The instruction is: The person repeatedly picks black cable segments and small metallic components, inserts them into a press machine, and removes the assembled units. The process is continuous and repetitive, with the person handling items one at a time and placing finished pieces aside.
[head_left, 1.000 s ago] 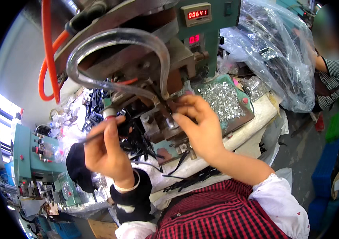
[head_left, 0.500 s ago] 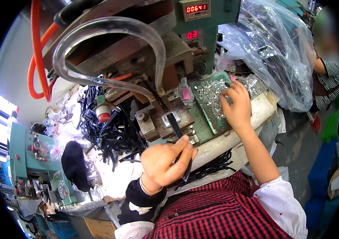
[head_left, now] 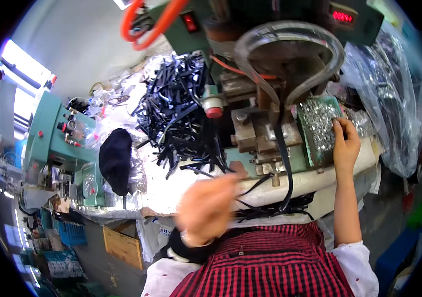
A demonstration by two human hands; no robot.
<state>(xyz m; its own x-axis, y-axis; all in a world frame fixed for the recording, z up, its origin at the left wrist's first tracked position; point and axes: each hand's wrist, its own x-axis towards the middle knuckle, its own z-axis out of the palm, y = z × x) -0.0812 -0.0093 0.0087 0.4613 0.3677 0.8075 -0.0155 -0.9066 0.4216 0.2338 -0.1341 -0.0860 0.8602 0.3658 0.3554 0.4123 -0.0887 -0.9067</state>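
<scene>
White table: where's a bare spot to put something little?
The table has a bare white patch between the black cloth, the black strips and the blurred left hand. It's crowded where the strips pile up and in the tray of shiny bits by the right hand.

so there's a plain pale wall (head_left: pixel 82 47) behind the white-covered bench (head_left: pixel 159 185), and off past its left end a bright window (head_left: pixel 25 65) with dark bars, pretty blown out. grey floor (head_left: pixel 106 270) shows below the front left corner, with a wooden panel (head_left: pixel 123 248) and blue basket (head_left: pixel 72 233) down there.
</scene>
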